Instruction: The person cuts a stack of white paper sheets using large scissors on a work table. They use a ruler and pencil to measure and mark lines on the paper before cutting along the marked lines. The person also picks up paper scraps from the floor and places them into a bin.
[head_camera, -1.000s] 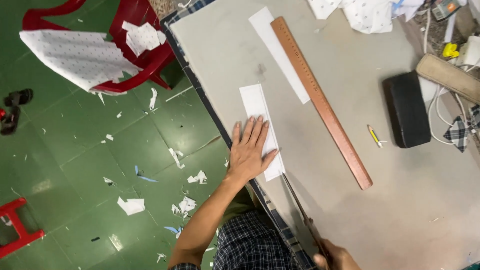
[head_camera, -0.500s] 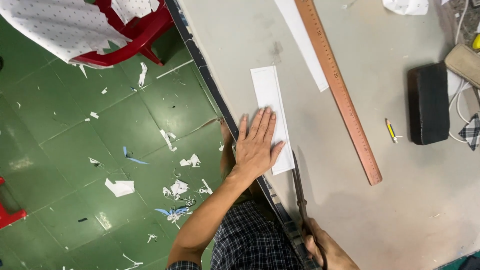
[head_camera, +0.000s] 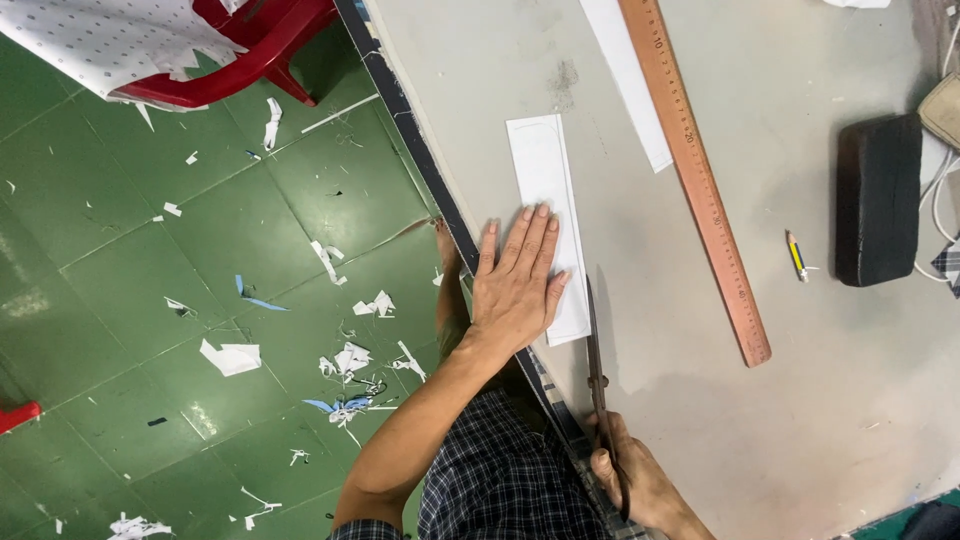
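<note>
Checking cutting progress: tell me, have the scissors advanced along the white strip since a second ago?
Yes. The scissors tips now lie alongside the white strip, farther past its near end.

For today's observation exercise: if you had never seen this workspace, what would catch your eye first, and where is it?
First, the left hand pressed flat on a white strip near the table's edge, with the right hand below it holding long scissors whose blades run along the strip's right side. Next, a long wooden ruler lies diagonally across the grey table. On the left, white scraps litter the green floor.
</note>
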